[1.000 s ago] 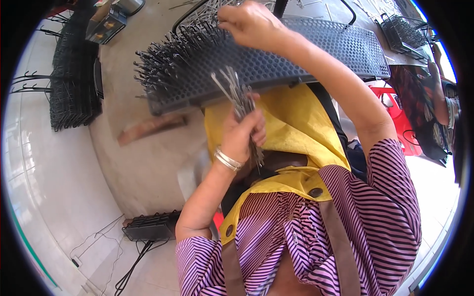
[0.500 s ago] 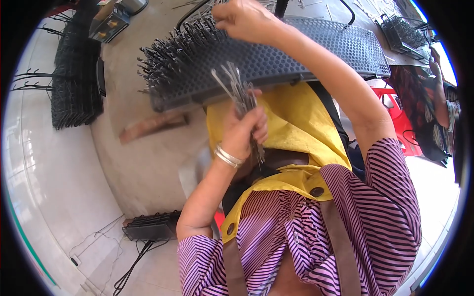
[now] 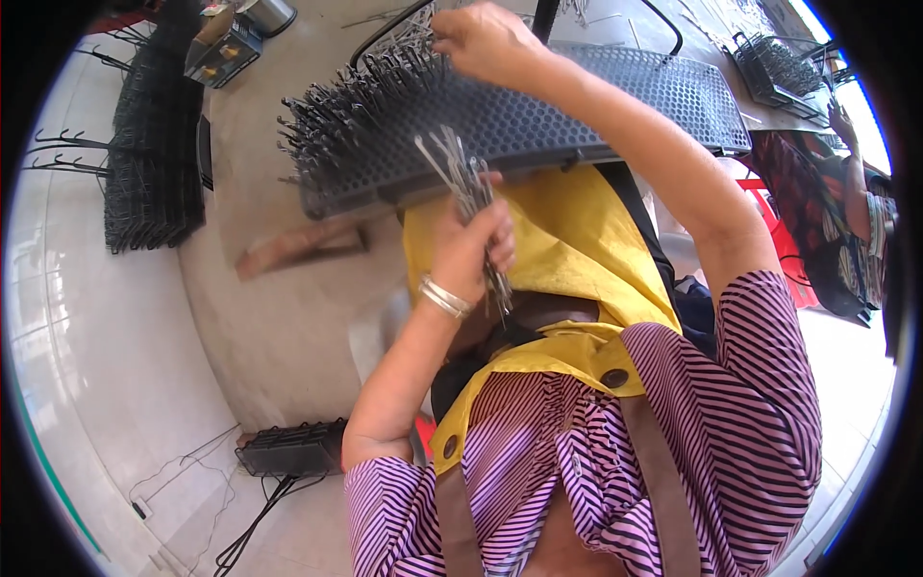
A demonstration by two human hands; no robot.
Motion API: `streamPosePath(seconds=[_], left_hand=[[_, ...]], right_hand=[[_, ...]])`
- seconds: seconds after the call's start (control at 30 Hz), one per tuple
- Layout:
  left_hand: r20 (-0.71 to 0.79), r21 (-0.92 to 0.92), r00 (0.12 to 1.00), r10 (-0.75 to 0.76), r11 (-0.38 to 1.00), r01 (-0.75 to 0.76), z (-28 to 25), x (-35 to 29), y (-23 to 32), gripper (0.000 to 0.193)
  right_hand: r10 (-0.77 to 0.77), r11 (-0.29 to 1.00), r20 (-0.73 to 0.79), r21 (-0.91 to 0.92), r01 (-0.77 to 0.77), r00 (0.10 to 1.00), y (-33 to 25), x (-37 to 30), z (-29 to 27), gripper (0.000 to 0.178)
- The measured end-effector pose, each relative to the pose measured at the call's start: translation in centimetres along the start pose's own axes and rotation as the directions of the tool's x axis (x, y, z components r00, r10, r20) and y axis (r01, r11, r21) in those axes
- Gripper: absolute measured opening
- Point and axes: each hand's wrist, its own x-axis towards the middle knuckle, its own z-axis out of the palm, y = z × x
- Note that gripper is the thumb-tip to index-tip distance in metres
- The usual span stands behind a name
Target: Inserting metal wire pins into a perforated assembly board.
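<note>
View's shifted slightly: blk tray [image 3: 519, 125] w/ rods [image 3: 336, 120], grey flr [image 3: 279, 337].

It's bright in here, daylight pouring in from two to three o'clock and bleaching the tiled floor [image 3: 846, 370] nearly white. Over at nine, the glossy wall [image 3: 106, 337] gives back a pale sheen. Toward twelve, a milky haze softens the perforated tray [image 3: 548, 111]; just past nine, a brown bar [image 3: 298, 248] is smeared. Straight lines bow outward, and blackness swallows the corners.
</note>
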Motion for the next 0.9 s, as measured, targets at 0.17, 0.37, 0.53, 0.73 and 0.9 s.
streamPosePath(seconds=[0.17,0.37,0.53,0.73,0.9], left_hand=[[-0.009,0.017,1.0,0.014,1.0,-0.014,0.2,-0.1,0.0,0.025],[0.004,0.042,0.999,0.033,0.999,-0.034,0.0,0.1,-0.2,0.027],[0.058,-0.003,0.998,0.026,1.0,-0.026,0.1,-0.2,0.2,0.029],[0.204,-0.004,0.979,-0.008,1.0,0.009,0.0,-0.5,0.0,0.03],[0.112,0.046,0.994,0.019,0.999,-0.024,0.2,-0.3,0.0,0.031]], right_hand=[[-0.015,1.0,0.023,0.006,0.015,1.0,-0.4,-0.7,-0.2,0.013],[0.081,0.996,0.12,-0.05,-0.075,0.989,-0.1,-1.3,0.4,0.016],[0.285,0.858,0.224,0.375,-0.352,0.932,-1.7,-4.2,-1.6,0.021],[0.277,0.56,0.576,0.554,-0.617,0.769,-3.3,-4.9,-2.9,0.013],[0.349,0.681,0.462,0.473,-0.559,0.815,-2.9,-5.5,-2.0,0.012]])
